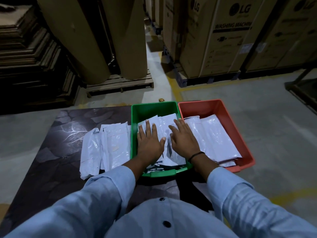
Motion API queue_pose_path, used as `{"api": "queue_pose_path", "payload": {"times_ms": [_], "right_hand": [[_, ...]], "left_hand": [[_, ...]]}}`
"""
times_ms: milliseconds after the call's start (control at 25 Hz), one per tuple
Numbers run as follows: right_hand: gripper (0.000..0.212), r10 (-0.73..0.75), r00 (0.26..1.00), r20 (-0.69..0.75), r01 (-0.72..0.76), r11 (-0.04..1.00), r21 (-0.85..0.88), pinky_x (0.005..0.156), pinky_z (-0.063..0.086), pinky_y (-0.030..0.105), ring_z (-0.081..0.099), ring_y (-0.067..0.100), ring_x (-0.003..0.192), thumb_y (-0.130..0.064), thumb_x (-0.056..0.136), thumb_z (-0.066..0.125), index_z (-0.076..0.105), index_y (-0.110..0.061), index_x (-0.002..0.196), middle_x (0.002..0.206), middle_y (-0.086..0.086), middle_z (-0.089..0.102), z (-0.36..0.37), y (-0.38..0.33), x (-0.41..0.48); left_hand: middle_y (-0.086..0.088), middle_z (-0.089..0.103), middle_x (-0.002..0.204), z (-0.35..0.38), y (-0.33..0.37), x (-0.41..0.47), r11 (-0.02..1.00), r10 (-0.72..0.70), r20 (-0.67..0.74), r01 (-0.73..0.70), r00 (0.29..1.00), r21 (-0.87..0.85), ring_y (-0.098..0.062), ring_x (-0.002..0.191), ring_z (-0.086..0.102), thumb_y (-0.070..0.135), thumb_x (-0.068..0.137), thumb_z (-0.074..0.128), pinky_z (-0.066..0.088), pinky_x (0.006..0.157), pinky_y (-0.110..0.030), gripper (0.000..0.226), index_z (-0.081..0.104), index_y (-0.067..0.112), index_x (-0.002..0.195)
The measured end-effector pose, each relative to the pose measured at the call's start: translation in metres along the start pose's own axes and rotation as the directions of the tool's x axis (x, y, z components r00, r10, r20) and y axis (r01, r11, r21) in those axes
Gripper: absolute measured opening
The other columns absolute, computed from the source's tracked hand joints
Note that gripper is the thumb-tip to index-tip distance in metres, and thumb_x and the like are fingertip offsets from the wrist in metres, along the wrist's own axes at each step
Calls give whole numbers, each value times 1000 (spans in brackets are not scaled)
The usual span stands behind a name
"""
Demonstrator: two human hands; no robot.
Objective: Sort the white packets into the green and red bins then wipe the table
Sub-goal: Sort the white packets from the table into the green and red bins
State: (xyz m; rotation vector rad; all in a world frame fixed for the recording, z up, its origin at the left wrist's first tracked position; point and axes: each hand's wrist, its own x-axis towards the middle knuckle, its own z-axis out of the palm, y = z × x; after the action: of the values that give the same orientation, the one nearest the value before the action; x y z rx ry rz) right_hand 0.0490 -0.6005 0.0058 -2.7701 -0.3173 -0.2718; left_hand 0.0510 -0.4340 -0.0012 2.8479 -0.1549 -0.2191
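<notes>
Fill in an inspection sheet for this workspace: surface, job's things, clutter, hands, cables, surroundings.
Surface: dark patterned table, bare at its left part.
Job's things: green bin and red bin side by side, each holding white packets; loose pile of packets on the table, left of the green bin; no wiping cloth seen.
Clutter: small yellowish scrap on the floor beyond the table.
Hands: left hand and right hand flat, fingers straight, pressing the packets in the green bin.
Cables: nothing seen.
Surroundings: LG washing-machine cartons; brown paper rolls on a pallet.
</notes>
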Motion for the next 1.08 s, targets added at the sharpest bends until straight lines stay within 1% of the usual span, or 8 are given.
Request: {"api": "queue_pose_path", "payload": {"times_ms": [80,200,360,640,720,840,920,1080], "right_hand": [[45,-16,1000,23,17,999,-28,123,22,47,28,37,148,-23,97,44,55,-9,139,155,19,40,2,1,-2],[42,3,1000,13,-3,999,-44,123,19,44,26,35,149,-20,98,48,55,-10,138,156,18,39,3,0,-1],[43,11,1000,25,-9,997,-81,123,15,42,23,33,151,-20,98,47,54,-11,139,157,17,36,3,-2,-2],[42,2,998,58,6,991,-133,124,12,42,21,34,151,-24,100,45,55,-11,138,158,17,36,0,-6,0],[42,25,999,42,-20,995,-101,124,13,43,23,35,150,-24,100,45,54,-11,139,157,17,37,-1,-12,3],[42,79,997,7,-78,997,-22,123,17,46,25,37,149,-21,100,45,55,-8,139,155,19,40,-2,-29,16],[41,67,998,-10,-67,998,11,122,22,47,28,38,147,-20,99,47,55,-7,138,153,21,42,1,-45,27],[46,60,998,-9,-59,995,80,119,28,45,31,36,145,-20,101,48,47,-7,145,153,19,42,11,-86,44]], "left_hand": [[-13,-24,167,6,-5,3,999,26,49,-26,998,-20,-43,152,-22,60,104,23,-6,125,-56,79,-7,15,162],[-11,-26,166,16,-11,3,998,23,118,-15,993,-62,-43,152,-21,61,104,22,-5,125,-55,79,-11,18,162],[-9,-27,166,26,-13,1,997,26,123,-17,992,-72,-40,153,-21,62,104,22,-4,125,-53,80,-13,20,161],[-11,-20,168,18,-15,1,992,26,135,-8,990,-125,-41,154,-16,60,104,22,-3,125,-53,76,-6,20,163],[-12,-9,170,5,-17,0,991,61,52,-54,997,-126,-42,155,-9,49,108,25,2,126,-51,67,5,18,163],[-10,21,168,-24,-29,3,934,179,-207,-232,962,-271,-35,156,12,26,107,32,21,124,-48,51,36,15,157],[-7,31,165,-48,-44,8,894,135,-329,-258,935,-366,-30,155,19,22,102,33,26,121,-45,51,45,17,151],[-6,37,162,-80,-98,11,886,-5,-429,-194,903,-420,-30,154,24,19,99,33,23,123,-40,52,49,16,148]]}}
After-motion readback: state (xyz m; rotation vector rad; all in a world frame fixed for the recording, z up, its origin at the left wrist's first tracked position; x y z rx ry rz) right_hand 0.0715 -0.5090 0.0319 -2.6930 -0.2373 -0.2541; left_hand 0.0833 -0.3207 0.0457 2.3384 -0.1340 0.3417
